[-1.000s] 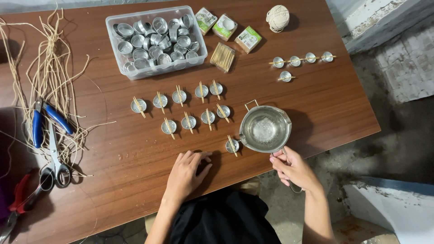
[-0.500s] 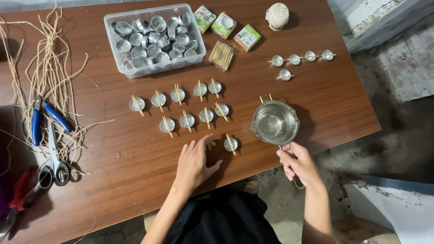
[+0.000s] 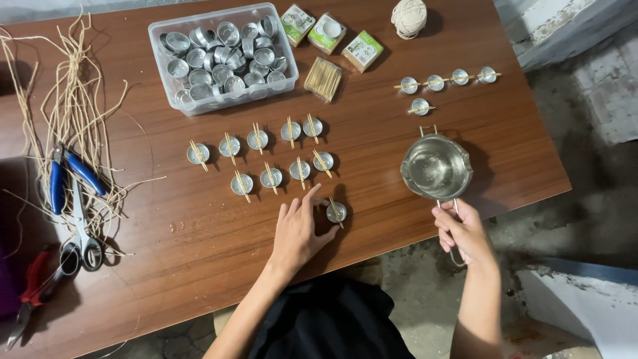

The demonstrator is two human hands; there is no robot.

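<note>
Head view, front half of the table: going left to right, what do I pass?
Red-handled pliers → scissors → left hand, fingertips by a small metal cup with a stick across it → metal pouring pot, its handle held by the right hand.

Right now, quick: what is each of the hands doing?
Left hand: open, fingers spread flat, fingertips by a small metal cup.
Right hand: closed on the handle of the steel melting pot.
</note>
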